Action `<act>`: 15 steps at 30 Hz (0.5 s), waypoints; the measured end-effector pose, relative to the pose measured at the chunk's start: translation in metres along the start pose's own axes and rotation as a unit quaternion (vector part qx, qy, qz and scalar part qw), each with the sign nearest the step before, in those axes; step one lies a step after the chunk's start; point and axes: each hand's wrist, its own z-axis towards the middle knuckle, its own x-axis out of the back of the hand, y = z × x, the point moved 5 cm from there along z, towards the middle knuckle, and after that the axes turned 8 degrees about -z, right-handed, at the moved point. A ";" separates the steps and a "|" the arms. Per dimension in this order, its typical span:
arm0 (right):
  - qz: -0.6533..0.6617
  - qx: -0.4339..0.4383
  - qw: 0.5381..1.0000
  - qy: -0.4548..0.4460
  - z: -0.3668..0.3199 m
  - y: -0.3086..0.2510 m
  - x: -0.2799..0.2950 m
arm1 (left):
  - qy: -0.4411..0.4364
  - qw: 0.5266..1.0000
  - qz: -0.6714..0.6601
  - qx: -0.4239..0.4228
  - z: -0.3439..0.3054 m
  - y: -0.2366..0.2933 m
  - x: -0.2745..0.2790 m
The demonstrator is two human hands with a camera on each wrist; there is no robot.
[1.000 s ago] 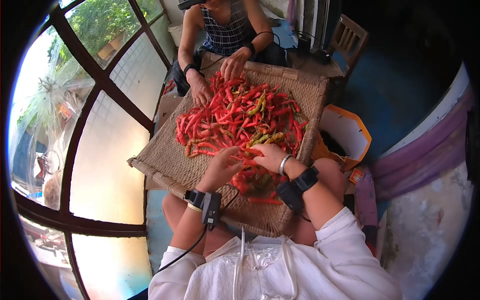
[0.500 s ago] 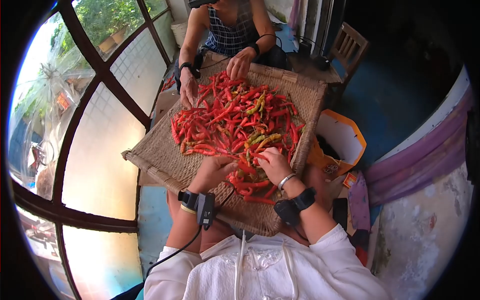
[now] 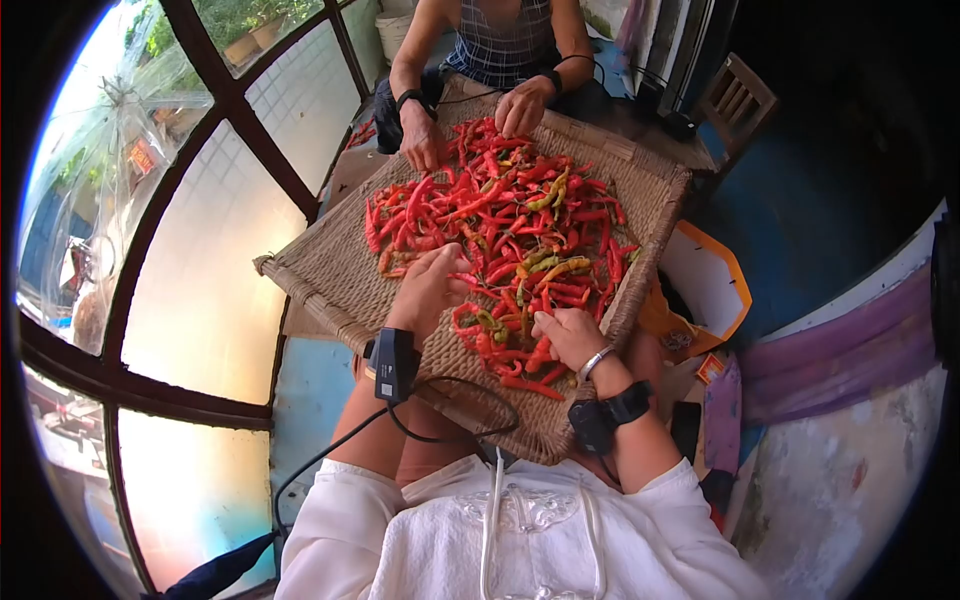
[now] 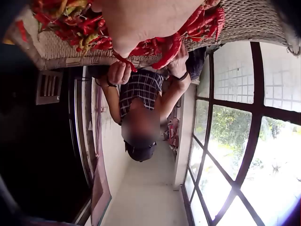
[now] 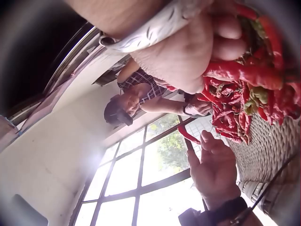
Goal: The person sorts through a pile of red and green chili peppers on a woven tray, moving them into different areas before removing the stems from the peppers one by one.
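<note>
Head view: peppers [image 3: 500, 215] heaped mid-frame on a woven tray [image 3: 320, 268].
Picking: best done lightly, singly, without dragging the tangle.
Left hand [image 3: 428, 290]: loosely half-open, left of centre; I can't tell whether it holds anything.
Right hand [image 3: 575, 340]: curled, pinching one pepper [image 5: 244, 74].
Colour: mostly red, some yellow-green; slender, wrinkled.

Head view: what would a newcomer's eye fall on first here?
The peppers, mostly bright red with a few yellow-green, heaped mid-frame on a woven table. Next, the big window curving down the left side, its panes glowing with daylight. Then the person across the table, at the top of the frame, reaching in toward the heap.
</note>
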 end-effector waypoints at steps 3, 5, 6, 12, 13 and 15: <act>0.072 0.005 0.997 -0.021 -0.001 -0.002 -0.002 | -0.108 0.993 0.028 0.048 -0.014 -0.013 -0.036; 0.128 -0.006 0.991 -0.032 0.000 0.005 -0.006 | -0.130 0.991 -0.005 0.034 -0.028 -0.011 -0.056; 0.190 -0.018 0.981 -0.041 0.001 0.008 -0.008 | -0.153 0.987 -0.030 0.022 -0.036 -0.005 -0.063; 0.147 0.055 0.987 -0.038 -0.004 -0.004 -0.006 | -0.156 0.986 -0.046 0.028 -0.089 0.027 -0.045; 0.152 0.054 0.986 -0.040 -0.004 -0.005 -0.007 | -0.159 0.986 -0.039 0.043 -0.101 0.031 -0.039; 0.156 0.059 0.985 -0.038 -0.005 -0.006 -0.007 | -0.162 0.984 0.038 0.062 -0.123 0.038 -0.021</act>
